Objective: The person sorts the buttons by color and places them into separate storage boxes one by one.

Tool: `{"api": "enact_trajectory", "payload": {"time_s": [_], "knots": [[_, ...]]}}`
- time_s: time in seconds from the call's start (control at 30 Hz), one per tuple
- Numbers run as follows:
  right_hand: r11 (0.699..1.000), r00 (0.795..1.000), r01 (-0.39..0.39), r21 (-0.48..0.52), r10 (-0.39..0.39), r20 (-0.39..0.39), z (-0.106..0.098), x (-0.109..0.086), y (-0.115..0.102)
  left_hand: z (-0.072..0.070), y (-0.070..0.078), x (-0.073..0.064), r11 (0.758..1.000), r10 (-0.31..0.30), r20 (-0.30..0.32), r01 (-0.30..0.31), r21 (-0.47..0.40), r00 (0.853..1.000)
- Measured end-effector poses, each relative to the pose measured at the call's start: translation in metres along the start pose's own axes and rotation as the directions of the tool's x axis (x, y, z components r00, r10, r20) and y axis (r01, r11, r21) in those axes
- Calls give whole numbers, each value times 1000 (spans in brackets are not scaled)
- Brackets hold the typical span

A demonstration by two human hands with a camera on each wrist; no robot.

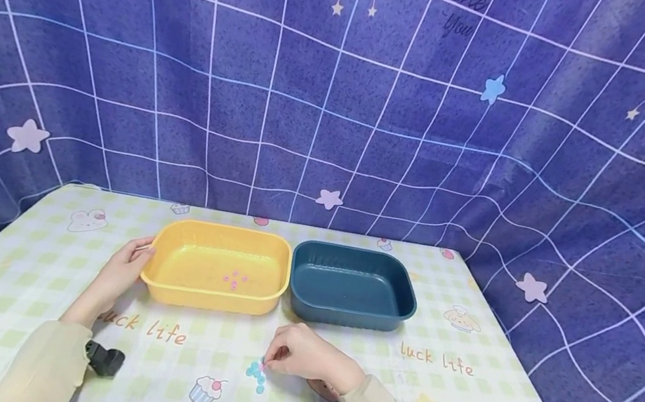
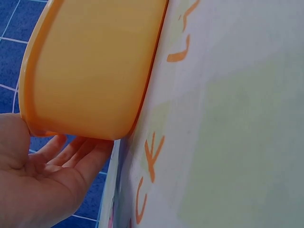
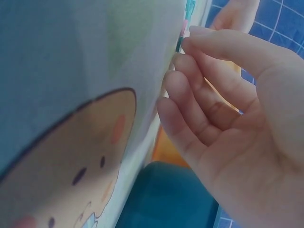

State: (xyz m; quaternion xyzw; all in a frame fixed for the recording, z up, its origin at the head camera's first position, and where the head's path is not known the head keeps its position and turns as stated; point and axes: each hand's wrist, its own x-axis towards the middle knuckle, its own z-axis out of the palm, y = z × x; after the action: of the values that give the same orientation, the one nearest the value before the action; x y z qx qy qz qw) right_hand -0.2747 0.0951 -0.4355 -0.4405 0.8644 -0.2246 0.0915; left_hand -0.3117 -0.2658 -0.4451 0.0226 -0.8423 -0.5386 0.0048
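My left hand [image 1: 122, 267] grips the left end of a yellow basin [image 1: 212, 301]. In the left wrist view its thumb is at the rim and the fingers are against the outer wall. Several small pink beads [image 1: 235, 280] lie inside this basin. In front of the basins, my right hand [image 1: 306, 355] bends over a small cluster of light blue beads [image 1: 260, 381]. Its thumb and index fingertips come together on a pink bead [image 1: 261, 365] at the edge of that cluster, largely covered by the fingers. The other fingers curl loosely in the right wrist view.
A dark blue basin [image 1: 349, 318] stands directly right of the yellow one, their rims side by side. The table wears a checked cloth [image 1: 152, 379] with printed cartoons and lettering. Behind it hangs a blue grid-patterned curtain [image 1: 285, 116]. Black wrist cameras sit at both cuffs.
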Motion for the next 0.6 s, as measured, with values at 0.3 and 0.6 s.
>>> {"api": "enact_trajectory", "payload": {"time_s": [0.3, 0.6], "knots": [[1000, 1000, 1, 3, -1, 7, 0, 0, -1, 0, -1, -1, 1000, -3, 2, 3, -7, 1000], [1000, 999, -4, -15, 4, 38, 0, 2, -4, 1, -2, 1, 999, -8, -2, 8, -32, 1000]]}}
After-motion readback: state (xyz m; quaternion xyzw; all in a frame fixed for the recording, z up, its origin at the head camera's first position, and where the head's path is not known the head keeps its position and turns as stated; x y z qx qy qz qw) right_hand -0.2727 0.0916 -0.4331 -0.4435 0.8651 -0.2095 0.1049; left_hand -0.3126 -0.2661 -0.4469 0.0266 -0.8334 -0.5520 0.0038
